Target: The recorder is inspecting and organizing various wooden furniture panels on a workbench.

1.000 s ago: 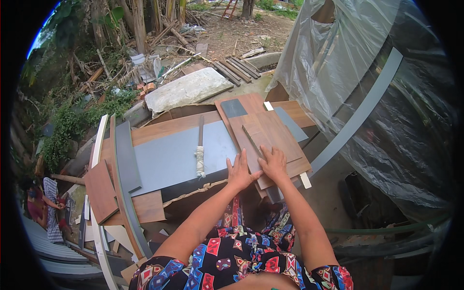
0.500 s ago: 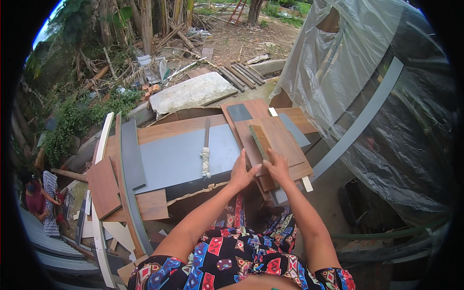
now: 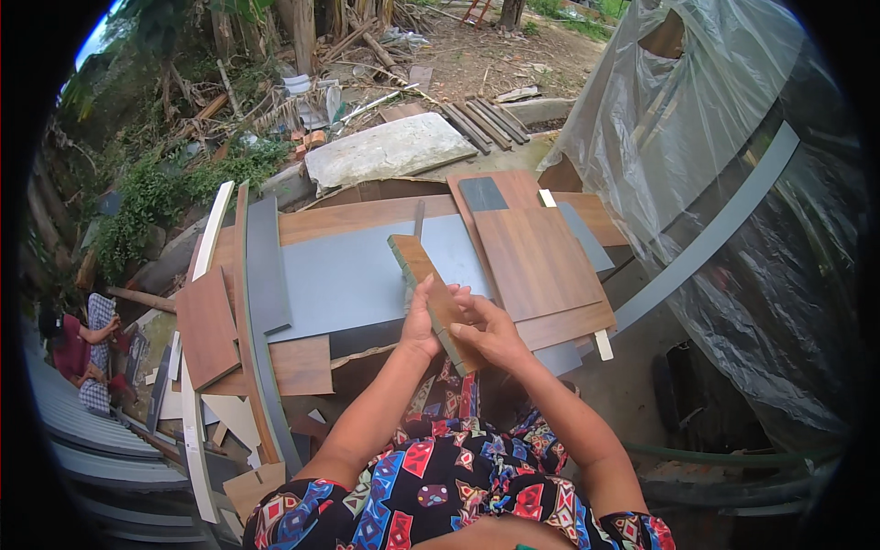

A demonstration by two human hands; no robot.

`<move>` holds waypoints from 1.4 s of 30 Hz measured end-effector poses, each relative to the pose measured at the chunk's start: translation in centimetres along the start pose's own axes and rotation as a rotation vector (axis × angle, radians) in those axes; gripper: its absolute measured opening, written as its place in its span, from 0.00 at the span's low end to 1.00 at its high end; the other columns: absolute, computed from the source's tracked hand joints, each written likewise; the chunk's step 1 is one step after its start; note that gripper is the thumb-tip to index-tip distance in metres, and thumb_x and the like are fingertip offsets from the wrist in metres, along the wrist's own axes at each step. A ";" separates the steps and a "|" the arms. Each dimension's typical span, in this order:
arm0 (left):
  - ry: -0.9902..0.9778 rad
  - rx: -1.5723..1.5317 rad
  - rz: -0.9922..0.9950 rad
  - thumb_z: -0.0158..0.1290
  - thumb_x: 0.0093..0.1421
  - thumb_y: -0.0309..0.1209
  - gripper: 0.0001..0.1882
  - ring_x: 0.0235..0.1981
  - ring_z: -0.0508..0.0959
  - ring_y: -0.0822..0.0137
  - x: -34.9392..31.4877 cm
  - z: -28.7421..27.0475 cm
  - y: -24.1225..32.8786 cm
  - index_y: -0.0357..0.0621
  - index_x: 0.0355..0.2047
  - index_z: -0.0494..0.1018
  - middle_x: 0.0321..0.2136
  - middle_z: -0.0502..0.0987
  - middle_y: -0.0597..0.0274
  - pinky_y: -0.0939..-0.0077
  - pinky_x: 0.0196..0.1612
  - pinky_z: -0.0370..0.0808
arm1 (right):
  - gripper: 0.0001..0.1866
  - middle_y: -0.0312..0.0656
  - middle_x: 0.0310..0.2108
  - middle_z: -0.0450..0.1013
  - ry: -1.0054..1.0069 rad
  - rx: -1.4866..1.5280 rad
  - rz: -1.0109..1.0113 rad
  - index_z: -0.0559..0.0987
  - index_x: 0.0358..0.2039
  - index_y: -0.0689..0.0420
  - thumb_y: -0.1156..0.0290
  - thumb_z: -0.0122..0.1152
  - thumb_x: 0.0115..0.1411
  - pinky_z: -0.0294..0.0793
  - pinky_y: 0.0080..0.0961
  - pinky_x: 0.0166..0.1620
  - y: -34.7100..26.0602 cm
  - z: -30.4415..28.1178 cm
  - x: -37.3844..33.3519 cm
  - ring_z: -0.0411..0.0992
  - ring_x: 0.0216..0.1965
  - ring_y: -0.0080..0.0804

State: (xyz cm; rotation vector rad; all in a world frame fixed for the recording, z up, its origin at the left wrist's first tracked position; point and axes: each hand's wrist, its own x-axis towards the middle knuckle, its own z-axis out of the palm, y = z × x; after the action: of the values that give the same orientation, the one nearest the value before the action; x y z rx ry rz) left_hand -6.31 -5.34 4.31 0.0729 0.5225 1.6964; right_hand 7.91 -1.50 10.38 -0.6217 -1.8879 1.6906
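Note:
Both my hands hold a short, narrow wood-look board [image 3: 423, 266] with a greenish core along its edge. It is tilted above the near side of the worktop. My left hand [image 3: 420, 321] grips its left edge, and my right hand [image 3: 488, 332] closes on the right side near the lower end. Under and beyond it lies a grey panel [image 3: 344, 280]. A thin dark bar [image 3: 419, 218] pokes out past the board, its lower part mostly hidden. Right of my hands, brown wood-look panels [image 3: 536, 261] are stacked, with a small dark grey piece [image 3: 481, 193] at the far end.
Long strips [image 3: 246, 321] and a brown offcut [image 3: 203, 325] lie at the left. Clear plastic sheeting [image 3: 697, 165] hangs on the right behind a grey strip [image 3: 724, 220]. A stone slab [image 3: 394, 151] lies beyond the panels. Another person [image 3: 71, 348] is at far left.
The narrow board has been lifted off the stacked panels and brought left and nearer to me. My left hand, open beside it before, now grips it too. The view has shifted slightly.

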 end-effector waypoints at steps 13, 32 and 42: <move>0.523 0.756 0.284 0.58 0.50 0.47 0.28 0.23 0.73 0.68 -4.8 -5.9 10.4 0.44 0.45 0.65 0.34 0.71 0.59 0.75 0.17 0.72 | 0.41 0.52 0.52 0.65 0.665 -0.895 0.320 0.69 0.55 0.62 0.53 0.68 0.43 0.61 0.39 0.56 6.2 -19.6 -3.6 0.62 0.54 0.47; 0.814 2.144 0.234 0.60 0.48 0.39 0.38 0.50 0.65 0.48 -4.9 -4.3 8.3 0.34 0.55 0.59 0.48 0.64 0.48 0.53 0.51 0.65 | 0.59 0.53 0.61 0.54 0.570 -1.045 0.606 0.54 0.65 0.51 0.40 0.70 0.35 0.54 0.49 0.60 6.6 -19.2 -1.4 0.53 0.62 0.52; 0.370 1.976 0.580 0.60 0.49 0.38 0.38 0.47 0.68 0.55 -3.2 -2.5 5.9 0.34 0.57 0.60 0.46 0.67 0.48 0.61 0.49 0.66 | 0.60 0.54 0.61 0.52 0.520 -1.071 0.696 0.54 0.65 0.48 0.39 0.70 0.33 0.52 0.48 0.61 6.1 -19.3 -0.9 0.50 0.63 0.52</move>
State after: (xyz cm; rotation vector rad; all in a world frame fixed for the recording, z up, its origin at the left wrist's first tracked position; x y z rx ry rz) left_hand -11.91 -9.73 5.07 1.4171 2.4232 1.0215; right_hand 21.19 13.13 5.81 -2.0672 -2.1555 0.5052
